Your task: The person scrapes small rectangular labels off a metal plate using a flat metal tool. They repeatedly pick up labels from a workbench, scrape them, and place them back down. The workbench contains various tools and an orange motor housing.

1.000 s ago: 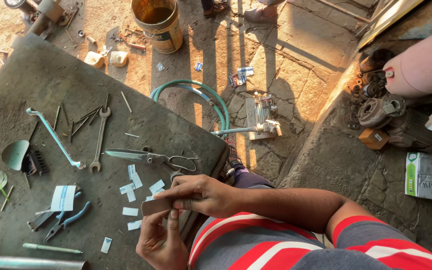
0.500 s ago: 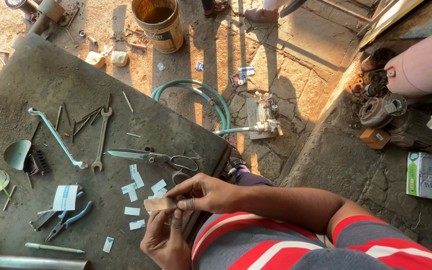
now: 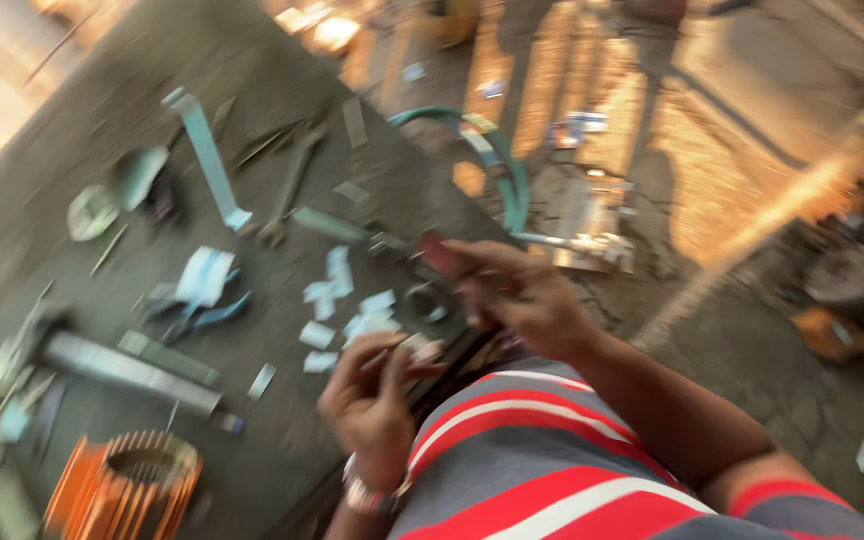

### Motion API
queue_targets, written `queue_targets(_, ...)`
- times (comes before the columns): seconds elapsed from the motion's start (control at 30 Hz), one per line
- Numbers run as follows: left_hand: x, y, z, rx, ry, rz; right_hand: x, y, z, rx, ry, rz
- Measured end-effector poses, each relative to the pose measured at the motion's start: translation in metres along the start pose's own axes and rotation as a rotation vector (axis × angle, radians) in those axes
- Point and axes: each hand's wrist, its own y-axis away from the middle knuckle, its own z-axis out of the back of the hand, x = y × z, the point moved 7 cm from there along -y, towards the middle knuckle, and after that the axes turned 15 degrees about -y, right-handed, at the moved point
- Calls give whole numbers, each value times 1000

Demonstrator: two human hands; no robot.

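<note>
At the near edge of the tabletop, a small pale strip is pinched in the left hand, fingers closed on it; the right hand is raised just beyond, apart from the left, curled about a small dark reddish piece; the frame is blurred, so the exact grip cannot be told. Progress, as judged: one strip in hand; about seven cut white strips lie loose beside the hands, so cutting seems largely done and handling of the pieces under way. Count, outward: one spanner; one pale blue bar; one grey tube; one orange finned housing; one green hose.
</note>
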Motion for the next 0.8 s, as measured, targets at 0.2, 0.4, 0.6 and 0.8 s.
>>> queue_targets(0.2,-12,4,-4,154,119,55,4,9,-33,119,-12,-67)
queue_targets(0.4,-20,7,0,122,-17,-94,8,9,-58,271,-11,-105)
queue_targets(0.6,-24,9,7,126,-170,-202,14,7,-79,355,51,-89)
queue_targets(0.8,-27,7,12,116,-234,-187,22,3,-86,374,171,-32)
